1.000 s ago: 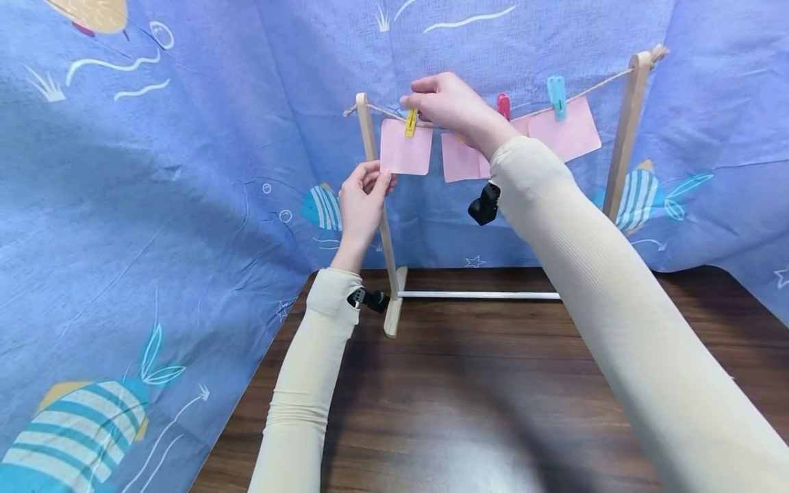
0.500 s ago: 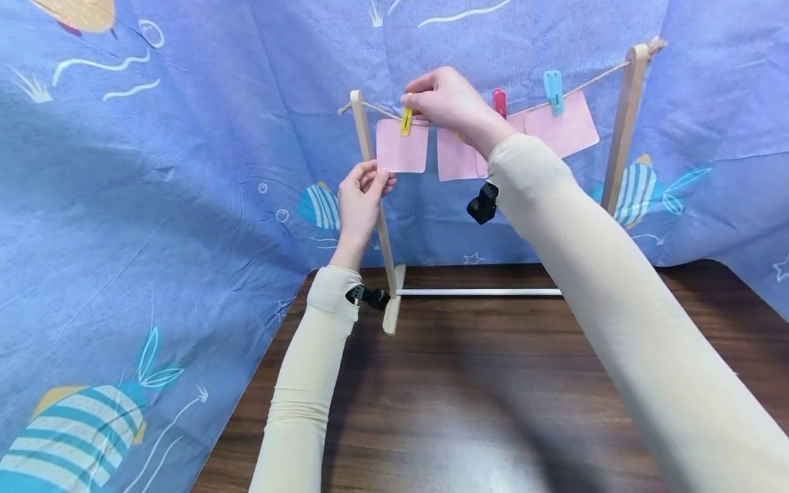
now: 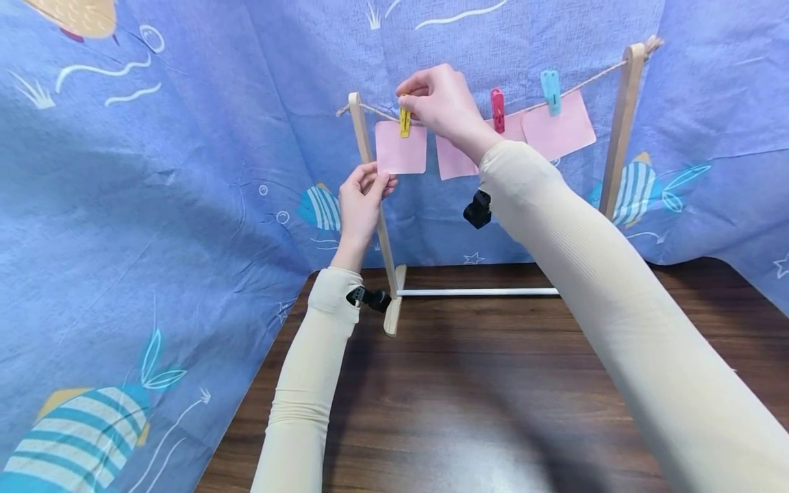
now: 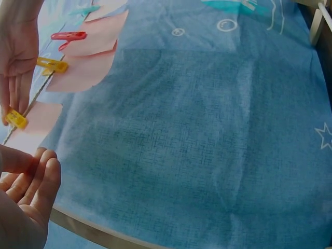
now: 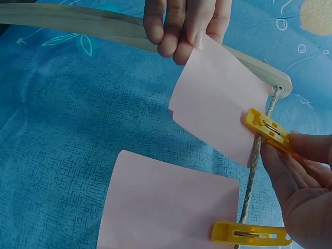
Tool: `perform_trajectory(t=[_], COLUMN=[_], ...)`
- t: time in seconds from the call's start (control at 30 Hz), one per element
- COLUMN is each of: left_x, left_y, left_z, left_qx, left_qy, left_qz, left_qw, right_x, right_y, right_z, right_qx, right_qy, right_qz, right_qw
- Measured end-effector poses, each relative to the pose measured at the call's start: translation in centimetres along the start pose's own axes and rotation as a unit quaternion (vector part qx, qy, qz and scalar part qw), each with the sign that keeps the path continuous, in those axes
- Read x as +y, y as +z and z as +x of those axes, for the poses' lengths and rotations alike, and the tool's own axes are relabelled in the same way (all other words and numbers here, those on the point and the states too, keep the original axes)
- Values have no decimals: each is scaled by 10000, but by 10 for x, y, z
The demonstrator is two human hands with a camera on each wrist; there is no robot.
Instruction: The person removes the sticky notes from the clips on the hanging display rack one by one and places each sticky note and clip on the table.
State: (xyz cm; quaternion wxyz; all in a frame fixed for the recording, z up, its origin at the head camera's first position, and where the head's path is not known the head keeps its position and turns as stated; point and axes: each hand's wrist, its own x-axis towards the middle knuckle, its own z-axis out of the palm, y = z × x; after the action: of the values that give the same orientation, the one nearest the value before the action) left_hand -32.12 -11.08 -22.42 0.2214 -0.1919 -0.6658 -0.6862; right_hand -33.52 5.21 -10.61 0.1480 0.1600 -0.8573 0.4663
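My left hand (image 3: 362, 202) pinches the lower left corner of a pink paper square (image 3: 401, 152) between thumb and fingers. With thumb and fingertips, my right hand (image 3: 445, 103) pinches the top of a yellow clothespin (image 3: 404, 122), which straddles the twine and the paper's upper edge. The right wrist view shows this clothespin (image 5: 267, 129) across the twine (image 5: 249, 181), its tip over the paper. Another yellow clothespin (image 5: 249, 234) clips a second pink paper (image 5: 168, 202) beside it. In the left wrist view the left fingers (image 4: 44, 181) curl at the paper's corner.
The twine spans two wooden posts, the left post (image 3: 362, 130) and the right post (image 3: 622, 130). Farther right, a red clothespin (image 3: 497, 109) and a blue clothespin (image 3: 550, 92) hold more pink papers. A white rod (image 3: 481, 292) runs low above the brown table (image 3: 456, 411). Blue fish-print cloth hangs behind.
The right hand's fingers have settled from behind onto the top of the yellow clothespin, and its wrist has shifted slightly left. The left hand keeps its pinch on the paper; the view drifts slightly.
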Motion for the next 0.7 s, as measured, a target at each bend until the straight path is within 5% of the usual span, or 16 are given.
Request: perform_trajectory(t=[0.33,0.7], left_x=[-12,-29], left_y=[0,-6], left_z=[6,6], left_qx=[-2,50], left_qy=[40,204], left_qz=[-166,15], left_qw=[9999,9998], right_x=[1,-2], right_y=[-2,-11], right_z=[-1,-1], right_qx=[470,923], right_qy=[-302,-681], right_qz=[-179,262], right_qw=[9983,9930])
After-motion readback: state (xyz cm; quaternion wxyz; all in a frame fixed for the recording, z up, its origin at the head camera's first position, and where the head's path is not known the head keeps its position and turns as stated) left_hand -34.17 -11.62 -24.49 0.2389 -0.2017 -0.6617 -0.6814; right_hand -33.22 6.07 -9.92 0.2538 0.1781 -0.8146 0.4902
